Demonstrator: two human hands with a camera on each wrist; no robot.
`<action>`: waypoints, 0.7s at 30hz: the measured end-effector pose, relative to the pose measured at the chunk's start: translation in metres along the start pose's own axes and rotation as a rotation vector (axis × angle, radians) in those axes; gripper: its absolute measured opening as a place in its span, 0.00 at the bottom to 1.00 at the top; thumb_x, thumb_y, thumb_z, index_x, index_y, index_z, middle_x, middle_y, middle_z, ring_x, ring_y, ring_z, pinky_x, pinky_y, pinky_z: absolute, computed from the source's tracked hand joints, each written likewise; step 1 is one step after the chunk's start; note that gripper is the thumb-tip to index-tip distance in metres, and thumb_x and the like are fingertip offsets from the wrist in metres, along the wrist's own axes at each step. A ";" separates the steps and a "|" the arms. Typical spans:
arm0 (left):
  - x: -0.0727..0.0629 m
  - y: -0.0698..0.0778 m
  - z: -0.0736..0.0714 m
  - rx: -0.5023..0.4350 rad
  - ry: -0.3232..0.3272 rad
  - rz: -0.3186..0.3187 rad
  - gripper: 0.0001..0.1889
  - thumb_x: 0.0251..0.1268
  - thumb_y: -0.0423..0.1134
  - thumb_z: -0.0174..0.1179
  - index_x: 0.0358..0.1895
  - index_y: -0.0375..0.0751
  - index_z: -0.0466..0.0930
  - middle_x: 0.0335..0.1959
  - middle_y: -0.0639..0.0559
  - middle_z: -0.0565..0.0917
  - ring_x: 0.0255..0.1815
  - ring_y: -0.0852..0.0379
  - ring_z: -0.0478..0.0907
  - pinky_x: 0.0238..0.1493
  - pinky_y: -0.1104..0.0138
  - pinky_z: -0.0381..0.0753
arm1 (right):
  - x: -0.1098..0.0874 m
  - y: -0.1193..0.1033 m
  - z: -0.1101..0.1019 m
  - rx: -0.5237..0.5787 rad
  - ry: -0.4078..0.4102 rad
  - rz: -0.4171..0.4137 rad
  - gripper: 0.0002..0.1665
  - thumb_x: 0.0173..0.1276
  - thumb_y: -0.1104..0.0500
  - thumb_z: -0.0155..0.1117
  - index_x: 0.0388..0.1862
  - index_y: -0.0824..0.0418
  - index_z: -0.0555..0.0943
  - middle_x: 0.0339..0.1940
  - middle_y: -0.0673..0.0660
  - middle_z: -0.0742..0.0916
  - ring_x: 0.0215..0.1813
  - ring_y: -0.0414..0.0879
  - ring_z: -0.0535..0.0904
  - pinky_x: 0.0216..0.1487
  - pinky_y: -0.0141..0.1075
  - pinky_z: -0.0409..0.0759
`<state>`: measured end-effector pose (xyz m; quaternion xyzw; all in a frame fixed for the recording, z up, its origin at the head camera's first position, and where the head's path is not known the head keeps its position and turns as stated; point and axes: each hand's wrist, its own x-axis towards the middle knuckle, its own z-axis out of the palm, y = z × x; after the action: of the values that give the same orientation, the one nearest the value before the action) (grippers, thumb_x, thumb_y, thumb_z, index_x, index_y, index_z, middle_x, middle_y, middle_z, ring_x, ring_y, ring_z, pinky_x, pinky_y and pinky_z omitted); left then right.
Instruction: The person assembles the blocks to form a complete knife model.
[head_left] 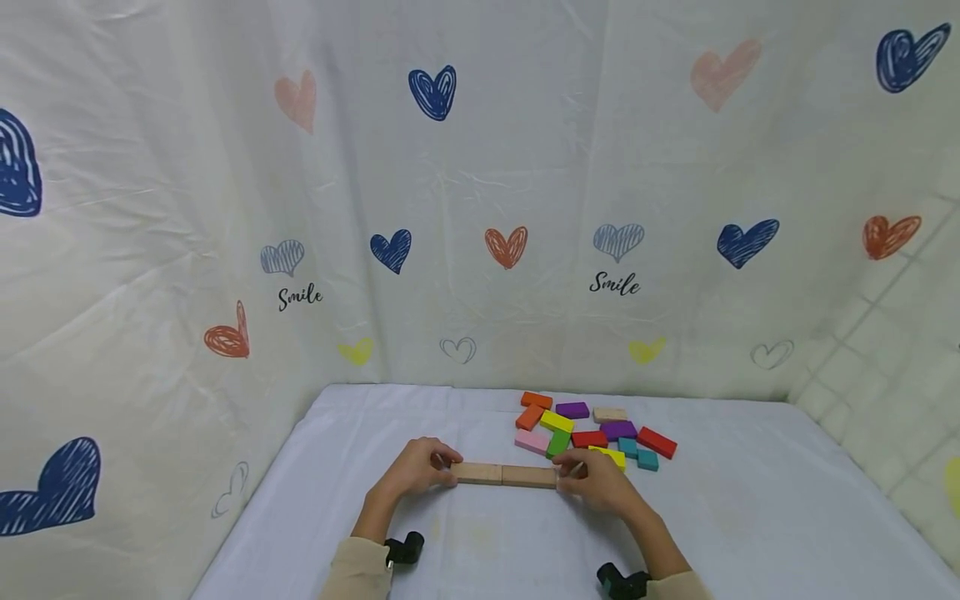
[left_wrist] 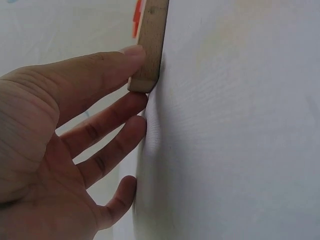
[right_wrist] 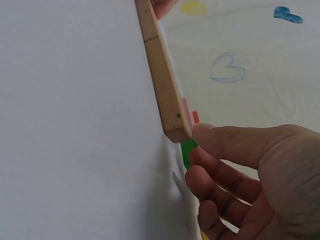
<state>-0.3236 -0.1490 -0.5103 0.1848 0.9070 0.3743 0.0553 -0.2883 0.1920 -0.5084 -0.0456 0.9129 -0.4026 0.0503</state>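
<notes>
The left hand (head_left: 423, 467) has its grip at the outer end of the left wooden block (head_left: 478, 473), the thumb laid on the wood and the other visible fingertips near the cloth just beyond that end. The right hand (head_left: 600, 482) mirrors it: its thumb meets the outer end of the right wooden block (head_left: 529, 477) at a corner, fingers curled beneath. Both grips look like light pinches on the ends.

The two blocks lie in line on the white-clothed tabletop (head_left: 750, 508), end to end, with a thin seam between. To do this aligning well, I would press inward evenly from both ends and keep the long faces flush, since a harder push from one side could make the row buckle at the seam. Releasing both ends gently should keep it straight.

Just beyond the right hand sits a loose cluster of coloured blocks, among them a pink block (head_left: 532, 441), a green block (head_left: 558, 442) and a yellow block (head_left: 617, 458) partly covered by that hand. Behind hangs a heart-printed curtain (head_left: 540, 167).

Each index fingertip is hard to make out in its wrist view, so its exact contact is uncertain. The left wrist view cuts off the seam.
</notes>
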 end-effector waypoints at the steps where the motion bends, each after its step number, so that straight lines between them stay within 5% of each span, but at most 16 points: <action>1: 0.000 0.000 0.000 -0.001 -0.001 0.000 0.15 0.53 0.33 0.77 0.45 0.46 0.91 0.38 0.53 0.85 0.39 0.56 0.77 0.38 0.67 0.76 | -0.001 0.002 -0.004 0.007 0.006 -0.001 0.18 0.64 0.61 0.75 0.53 0.53 0.87 0.37 0.49 0.85 0.39 0.44 0.78 0.39 0.35 0.82; 11: 0.001 -0.002 0.003 -0.020 0.006 -0.005 0.13 0.55 0.34 0.76 0.45 0.48 0.91 0.37 0.55 0.85 0.38 0.58 0.76 0.38 0.68 0.75 | -0.013 0.028 -0.066 -0.010 0.120 0.007 0.24 0.68 0.54 0.72 0.61 0.60 0.82 0.54 0.59 0.86 0.47 0.50 0.79 0.42 0.39 0.82; 21: 0.000 -0.001 0.002 -0.026 0.009 -0.009 0.13 0.54 0.34 0.77 0.45 0.47 0.91 0.38 0.54 0.85 0.37 0.58 0.76 0.36 0.68 0.76 | -0.012 0.058 -0.078 -0.052 0.080 0.032 0.27 0.67 0.58 0.73 0.64 0.60 0.81 0.57 0.62 0.85 0.42 0.49 0.76 0.39 0.36 0.79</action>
<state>-0.3234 -0.1483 -0.5128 0.1782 0.9033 0.3864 0.0553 -0.2884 0.2890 -0.4982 -0.0161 0.9249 -0.3794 0.0189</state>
